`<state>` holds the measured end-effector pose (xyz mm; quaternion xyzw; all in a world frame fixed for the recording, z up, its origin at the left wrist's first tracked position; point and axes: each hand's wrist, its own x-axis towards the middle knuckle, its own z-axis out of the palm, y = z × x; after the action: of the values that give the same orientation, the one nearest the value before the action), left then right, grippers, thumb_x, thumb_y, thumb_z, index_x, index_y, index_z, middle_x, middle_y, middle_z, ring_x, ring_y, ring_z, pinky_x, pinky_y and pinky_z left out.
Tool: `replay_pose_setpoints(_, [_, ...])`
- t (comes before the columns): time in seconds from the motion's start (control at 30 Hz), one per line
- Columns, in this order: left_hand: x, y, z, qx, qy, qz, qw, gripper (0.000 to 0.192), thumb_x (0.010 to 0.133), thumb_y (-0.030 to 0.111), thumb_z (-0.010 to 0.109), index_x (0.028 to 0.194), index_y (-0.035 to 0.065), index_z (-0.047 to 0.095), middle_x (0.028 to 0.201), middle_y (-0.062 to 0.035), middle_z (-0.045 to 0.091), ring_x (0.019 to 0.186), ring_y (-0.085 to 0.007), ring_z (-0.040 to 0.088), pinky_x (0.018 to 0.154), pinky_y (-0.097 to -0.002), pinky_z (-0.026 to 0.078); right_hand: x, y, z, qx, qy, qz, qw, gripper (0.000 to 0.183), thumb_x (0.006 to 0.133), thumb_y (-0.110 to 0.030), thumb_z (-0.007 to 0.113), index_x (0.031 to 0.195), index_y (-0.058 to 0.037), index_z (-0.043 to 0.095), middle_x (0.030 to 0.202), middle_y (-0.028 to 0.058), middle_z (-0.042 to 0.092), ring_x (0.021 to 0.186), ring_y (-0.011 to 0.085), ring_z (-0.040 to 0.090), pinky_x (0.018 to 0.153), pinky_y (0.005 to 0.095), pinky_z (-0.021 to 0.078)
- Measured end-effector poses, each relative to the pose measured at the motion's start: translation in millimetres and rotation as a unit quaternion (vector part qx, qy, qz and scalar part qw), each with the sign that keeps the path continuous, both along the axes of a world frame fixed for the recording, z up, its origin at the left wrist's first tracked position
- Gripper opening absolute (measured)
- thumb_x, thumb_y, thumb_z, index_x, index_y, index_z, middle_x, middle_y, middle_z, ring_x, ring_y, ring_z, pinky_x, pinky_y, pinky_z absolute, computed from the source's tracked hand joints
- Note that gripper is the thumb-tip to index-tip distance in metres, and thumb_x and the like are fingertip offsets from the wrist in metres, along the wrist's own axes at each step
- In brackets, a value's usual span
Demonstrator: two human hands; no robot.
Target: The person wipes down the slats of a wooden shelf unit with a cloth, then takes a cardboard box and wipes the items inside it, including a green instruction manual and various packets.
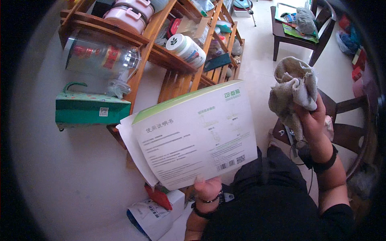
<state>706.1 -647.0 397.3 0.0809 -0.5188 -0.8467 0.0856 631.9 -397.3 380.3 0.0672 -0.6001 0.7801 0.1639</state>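
Observation:
My left hand grips the lower edge of a flat white cardboard box with a green edge. Its broad printed face, with small drawings, lines of writing and printed codes, is turned up to me, and an end flap hangs loose at the left. Most of the left fingers are hidden beneath the box. Raised at the right, my right hand holds a crumpled grey-beige cloth, bunched above the fingers. Cloth and box are apart from each other.
A wooden slatted shelf carries a white lidded tub, pink stacked containers and a large clear jar. A green gift box stands left. Dark wooden chairs are at right; another holds bags. A white bag lies low.

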Motion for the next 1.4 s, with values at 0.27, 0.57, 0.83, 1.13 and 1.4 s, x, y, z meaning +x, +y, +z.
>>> replay_pose_setpoints(0.27, [3, -3, -13, -0.031, -0.008, -0.011, 0.999, 0.073, 0.066, 0.036, 0.053, 0.125, 0.0051, 0.024, 0.124, -0.0125, 0.035, 0.114, -0.0286, 0.036, 0.092, -0.0446, 0.034, -3, -9, 10, 0.044, 0.000, 0.003, 0.999, 0.044, 0.078, -0.005, 0.053, 0.119, 0.0006, 0.035, 0.111, 0.0108, 0.047, 0.102, 0.0184, 0.046, 0.087, 0.0311, 0.0367])
replay_pose_setpoints(0.57, [-4, 3, -17, -0.065, 0.042, -0.027, 0.997, 0.069, 0.067, 0.031, 0.052, 0.124, 0.0040, 0.025, 0.124, -0.0128, 0.034, 0.115, -0.0294, 0.033, 0.095, -0.0461, 0.029, -22, -34, 38, 0.214, 0.179, -0.066, 0.958, 0.037, 0.066, -0.004, 0.058, 0.102, 0.0030, 0.050, 0.102, 0.0162, 0.050, 0.092, 0.0278, 0.050, 0.080, 0.0323, 0.0386])
replay_pose_setpoints(0.83, [-6, 8, -10, -0.119, 0.015, -0.040, 0.992, 0.068, 0.067, 0.029, 0.053, 0.125, 0.0061, 0.024, 0.125, -0.0114, 0.030, 0.116, -0.0290, 0.031, 0.096, -0.0447, 0.028, -24, -61, 43, 0.202, 0.143, -0.059, 0.967, 0.036, 0.063, -0.003, 0.057, 0.099, 0.0016, 0.051, 0.098, 0.0156, 0.050, 0.090, 0.0286, 0.051, 0.078, 0.0316, 0.0402])
replay_pose_setpoints(1.13, [5, -11, -30, -0.282, -0.081, -0.029, 0.956, 0.071, 0.064, 0.024, 0.052, 0.126, 0.0076, 0.021, 0.123, -0.0111, 0.030, 0.115, -0.0282, 0.031, 0.096, -0.0438, 0.027, -22, -70, 38, 0.161, 0.107, 0.009, 0.981, 0.039, 0.066, -0.004, 0.057, 0.102, 0.0039, 0.047, 0.103, 0.0140, 0.047, 0.094, 0.0234, 0.047, 0.081, 0.0300, 0.0354])
replay_pose_setpoints(1.4, [-1, 0, -32, -0.228, 0.016, -0.020, 0.973, 0.040, 0.072, 0.006, 0.049, 0.111, -0.0013, 0.046, 0.113, -0.0163, 0.047, 0.104, -0.0296, 0.045, 0.090, -0.0372, 0.033, -21, -81, 42, 0.137, 0.122, 0.025, 0.983, 0.036, 0.065, -0.006, 0.057, 0.099, 0.0031, 0.049, 0.099, 0.0149, 0.049, 0.092, 0.0275, 0.049, 0.080, 0.0327, 0.0377])
